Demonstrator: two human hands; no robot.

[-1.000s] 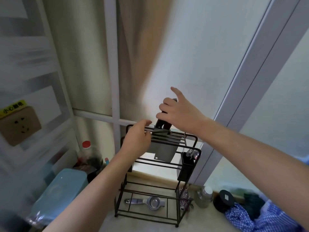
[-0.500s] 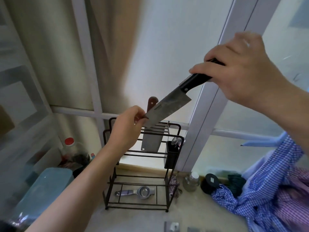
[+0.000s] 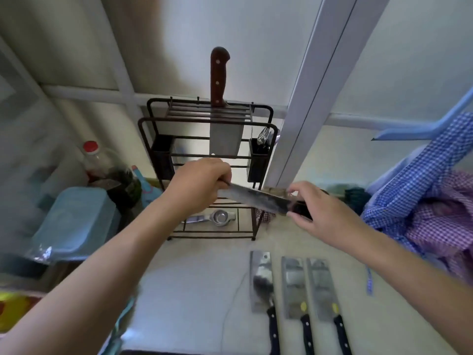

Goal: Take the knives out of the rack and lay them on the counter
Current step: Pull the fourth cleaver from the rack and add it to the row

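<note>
A black wire rack (image 3: pixel 263 129) stands at the back of the counter (image 3: pixel 194 283). One cleaver with a brown wooden handle (image 3: pixel 217 78) still hangs in its top slots. I hold a black-handled knife (image 3: pixel 256 199) level in front of the rack. My right hand (image 3: pixel 312 211) grips its handle, and my left hand (image 3: pixel 202 183) pinches the blade's tip end. Three black-handled cleavers (image 3: pixel 294 285) lie side by side on the counter near me, handles toward me.
A metal squeezer (image 3: pixel 212 217) lies on the rack's bottom shelf, and a whisk sits in its right cup (image 3: pixel 258 160). A teal box (image 3: pixel 74 219) and a red-capped bottle (image 3: pixel 94 157) stand left. Checked cloth (image 3: pixel 430 190) hangs at right.
The knife held high by my right hand has come down in front of the rack and turned level. My left hand left the rack and took the blade's tip. My view tilted down.
</note>
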